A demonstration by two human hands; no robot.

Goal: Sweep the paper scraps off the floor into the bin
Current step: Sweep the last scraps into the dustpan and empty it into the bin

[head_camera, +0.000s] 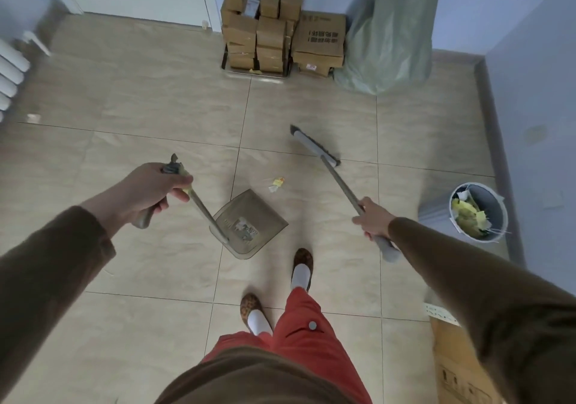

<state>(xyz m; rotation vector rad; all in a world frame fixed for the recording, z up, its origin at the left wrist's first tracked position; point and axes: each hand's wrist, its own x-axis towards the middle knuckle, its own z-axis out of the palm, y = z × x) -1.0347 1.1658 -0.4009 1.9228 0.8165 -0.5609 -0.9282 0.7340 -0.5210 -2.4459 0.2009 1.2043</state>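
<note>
Dustpan and broom out, scraps between them.
Left hand (152,190) grips the dustpan (249,224) handle; right hand (372,219) clasps the broom (314,146); paper scraps (276,183) lie just beyond the pan.

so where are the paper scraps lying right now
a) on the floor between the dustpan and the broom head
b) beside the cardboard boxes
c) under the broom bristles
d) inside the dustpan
a: the scraps lie on bare floor, just past the dustpan mouth and short of the broom head.
</note>
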